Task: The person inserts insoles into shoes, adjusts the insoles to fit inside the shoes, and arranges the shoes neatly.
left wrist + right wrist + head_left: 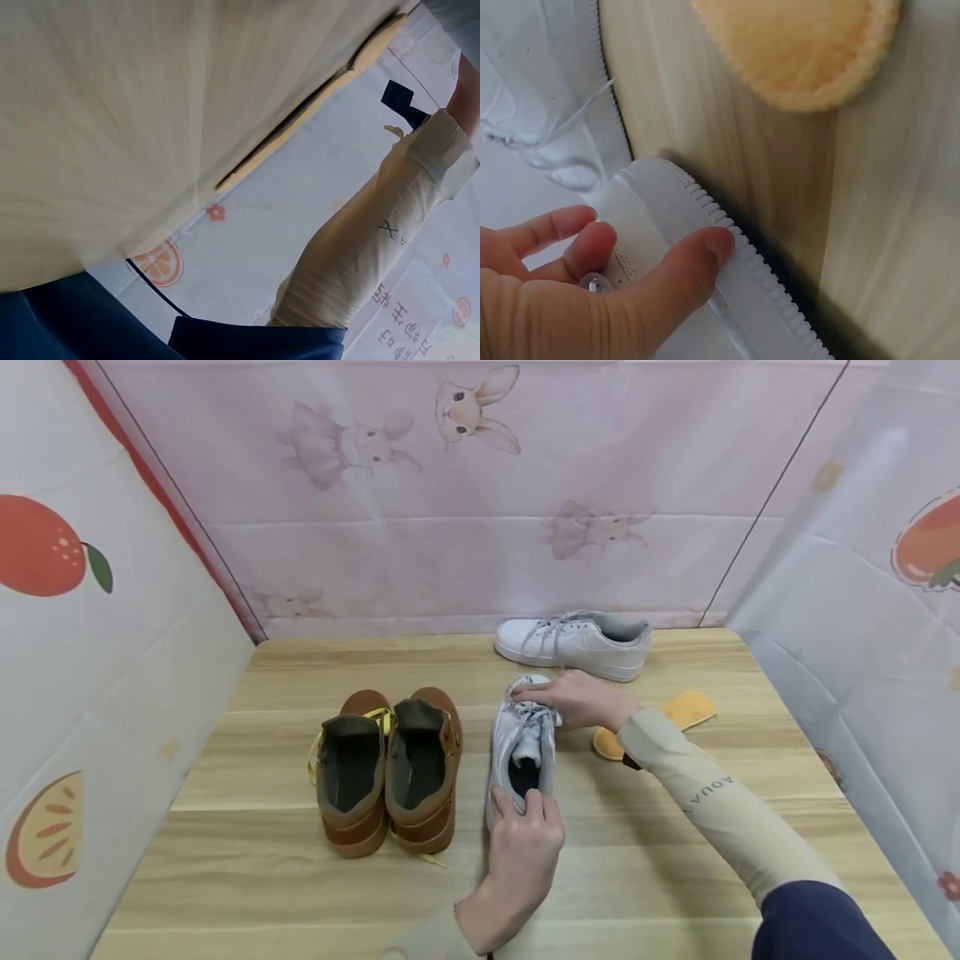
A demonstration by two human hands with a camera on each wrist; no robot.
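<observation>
A white sneaker (506,727) with grey laces stands on the wooden table, its toe pointing away and its opening towards me. At the heel, my left hand (521,856) grips the collar, fingertips over the rim. My right hand (581,697) holds the front part from the right; in the right wrist view its thumb presses on the ribbed side of the sole (739,259) and its other fingers reach over the upper. Behind lies the second white sneaker (573,643), its toe to the left. The left wrist view does not show the left hand.
A pair of brown shoes (442,810) with yellow laces stands to the left. On the right lies a flat orange insole-like pad (688,708), partly hidden by the right forearm. Printed cloth walls (480,560) enclose the wooden table (247,860) at the back and sides.
</observation>
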